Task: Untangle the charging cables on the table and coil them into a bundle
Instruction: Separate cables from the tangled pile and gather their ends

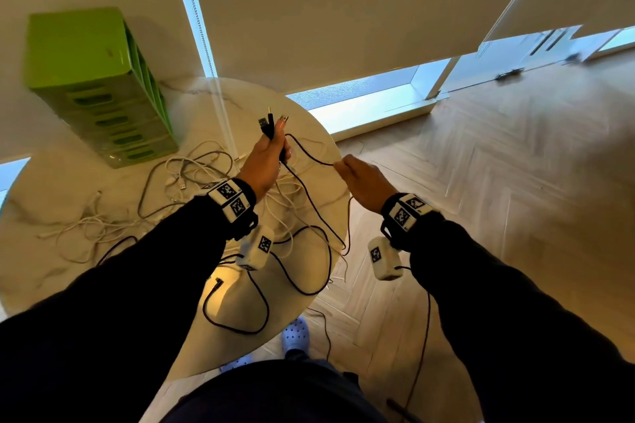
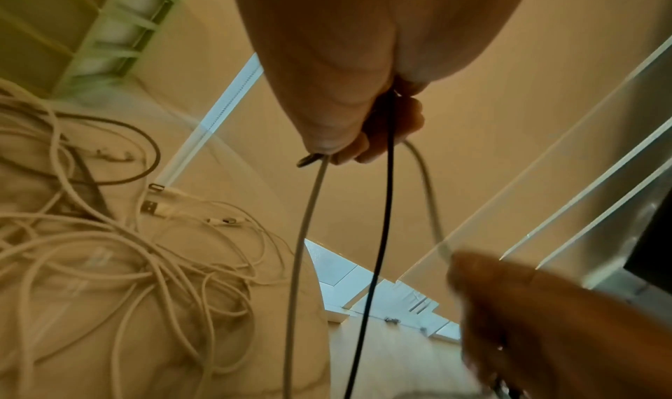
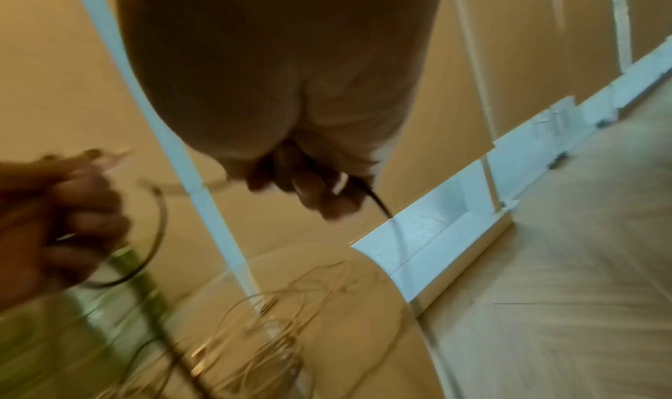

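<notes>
My left hand is raised above the round table and grips several black cable ends, whose USB plugs stick up out of the fist. A black cable runs from that fist to my right hand, which pinches it just off the table's right edge. In the left wrist view the strands hang down from the curled fingers. Black loops trail over the table's near part and down to the floor. A tangle of white cables lies on the table.
A green slotted box stands at the table's far left. More white cable lies at the left. A blind's bead chain hangs behind the table. Wooden floor extends to the right. My blue shoe is beneath the table edge.
</notes>
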The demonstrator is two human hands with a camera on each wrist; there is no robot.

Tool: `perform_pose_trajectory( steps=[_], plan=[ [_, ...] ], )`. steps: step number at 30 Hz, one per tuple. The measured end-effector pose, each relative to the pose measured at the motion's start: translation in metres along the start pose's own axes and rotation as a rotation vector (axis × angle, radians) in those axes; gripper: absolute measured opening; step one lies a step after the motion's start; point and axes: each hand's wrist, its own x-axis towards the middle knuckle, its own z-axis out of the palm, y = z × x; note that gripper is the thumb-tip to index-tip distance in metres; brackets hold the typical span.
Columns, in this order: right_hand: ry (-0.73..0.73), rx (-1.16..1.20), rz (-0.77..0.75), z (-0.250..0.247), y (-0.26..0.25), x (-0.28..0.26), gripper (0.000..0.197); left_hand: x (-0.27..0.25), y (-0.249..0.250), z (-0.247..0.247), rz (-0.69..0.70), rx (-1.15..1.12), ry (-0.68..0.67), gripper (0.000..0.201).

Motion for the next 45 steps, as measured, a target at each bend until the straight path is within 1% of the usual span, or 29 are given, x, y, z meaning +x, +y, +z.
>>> perform_pose_trajectory(
  steps=[1, 3, 4, 5, 6, 7, 9, 10, 11, 13, 15, 16, 18, 19, 20, 22, 24, 26, 27, 29, 31, 33, 34, 36, 37, 38, 40, 42, 45],
  plan=[
    [-0.069, -0.155, 0.074, -0.005, 0.005, 0.001, 0.030, 0.000, 0.000, -0.001, -0.003, -0.038, 0.006, 0.034],
    [-0.331, -0.482, 0.271, -0.009, 0.016, 0.000, 0.031, 0.001, 0.000, 0.000, -0.026, -0.173, 0.008, 0.035],
    [-0.447, -0.594, 0.364, -0.009, 0.020, -0.001, 0.033, 0.001, 0.002, 0.001, -0.040, -0.252, 0.009, 0.035],
    [-0.524, -0.609, 0.423, -0.009, 0.021, -0.004, 0.041, 0.000, 0.005, 0.002, -0.050, -0.326, 0.002, 0.033],
    [-0.556, -0.551, 0.408, -0.007, 0.023, -0.005, 0.055, -0.002, 0.009, 0.005, -0.062, -0.376, -0.010, 0.030],
    [-0.522, -0.430, 0.329, -0.004, 0.023, -0.003, 0.070, -0.002, 0.011, 0.007, -0.081, -0.415, -0.032, 0.028],
    [-0.401, -0.167, 0.101, 0.003, 0.008, -0.002, 0.095, -0.005, 0.014, 0.009, -0.129, -0.458, -0.103, 0.030],
    [-0.353, -0.058, 0.000, 0.008, -0.004, -0.001, 0.100, -0.007, 0.016, 0.010, -0.150, -0.465, -0.151, 0.035],
    [-0.331, 0.029, -0.061, 0.013, -0.018, 0.002, 0.098, -0.009, 0.019, 0.012, -0.170, -0.478, -0.200, 0.039],
    [-0.408, 0.124, -0.104, 0.022, -0.044, 0.007, 0.078, -0.013, 0.025, 0.014, -0.201, -0.518, -0.282, 0.043],
    [-0.505, 0.080, -0.107, 0.030, -0.059, 0.009, 0.046, -0.016, 0.031, 0.012, -0.205, -0.552, -0.312, 0.042],
    [-0.534, 0.055, -0.098, 0.030, -0.061, 0.010, 0.039, -0.016, 0.032, 0.010, -0.186, -0.559, -0.304, 0.037],
    [-0.581, 0.042, -0.027, 0.027, -0.056, 0.011, 0.056, -0.013, 0.031, 0.002, -0.127, -0.578, -0.254, 0.020],
    [-0.592, 0.047, 0.021, 0.023, -0.054, 0.009, 0.058, -0.013, 0.031, -0.002, -0.108, -0.594, -0.232, 0.015],
    [-0.583, 0.030, 0.055, 0.019, -0.053, 0.011, 0.057, -0.012, 0.031, -0.006, -0.097, -0.614, -0.202, 0.018],
    [-0.478, -0.127, 0.045, 0.008, -0.046, 0.016, 0.054, -0.010, 0.032, -0.011, -0.081, -0.651, -0.141, 0.022],
    [-0.267, -0.285, -0.056, -0.002, -0.038, 0.020, 0.046, -0.008, 0.034, -0.015, -0.061, -0.671, -0.068, 0.023],
    [-0.086, -0.334, -0.169, -0.007, -0.027, 0.020, 0.035, -0.004, 0.037, -0.017, -0.046, -0.693, 0.007, 0.023],
    [-0.062, -0.345, -0.210, -0.007, -0.026, 0.016, 0.032, -0.002, 0.039, -0.018, -0.039, -0.699, 0.047, 0.023],
    [-0.149, -0.396, -0.245, 0.003, -0.028, 0.006, 0.027, 0.002, 0.043, -0.019, -0.036, -0.703, 0.110, 0.025],
    [-0.309, -0.458, -0.245, 0.021, -0.034, -0.009, 0.034, 0.005, 0.046, -0.020, -0.053, -0.703, 0.129, 0.026],
    [-0.462, -0.456, -0.228, 0.043, -0.039, -0.022, 0.042, 0.004, 0.046, -0.018, -0.082, -0.679, 0.115, 0.022],
    [-0.525, -0.442, -0.208, 0.053, -0.039, -0.027, 0.047, 0.002, 0.043, -0.017, -0.092, -0.666, 0.096, 0.017],
    [-0.641, -0.408, -0.153, 0.072, -0.036, -0.030, 0.066, -0.004, 0.036, -0.016, -0.097, -0.647, 0.031, 0.010],
    [-0.680, -0.375, -0.114, 0.078, -0.035, -0.029, 0.073, -0.007, 0.031, -0.017, -0.099, -0.629, -0.009, 0.013],
    [-0.682, -0.314, -0.087, 0.081, -0.036, -0.027, 0.073, -0.010, 0.027, -0.019, -0.104, -0.602, -0.048, 0.021],
    [-0.617, -0.077, -0.059, 0.082, -0.042, -0.020, 0.059, -0.013, 0.020, -0.024, -0.113, -0.551, -0.104, 0.035],
    [-0.507, 0.154, -0.065, 0.079, -0.051, -0.012, 0.047, -0.016, 0.015, -0.029, -0.103, -0.480, -0.122, 0.038],
    [-0.422, 0.298, -0.072, 0.079, -0.073, -0.002, 0.032, -0.015, 0.007, -0.038, -0.061, -0.368, -0.091, 0.039]
  ],
)
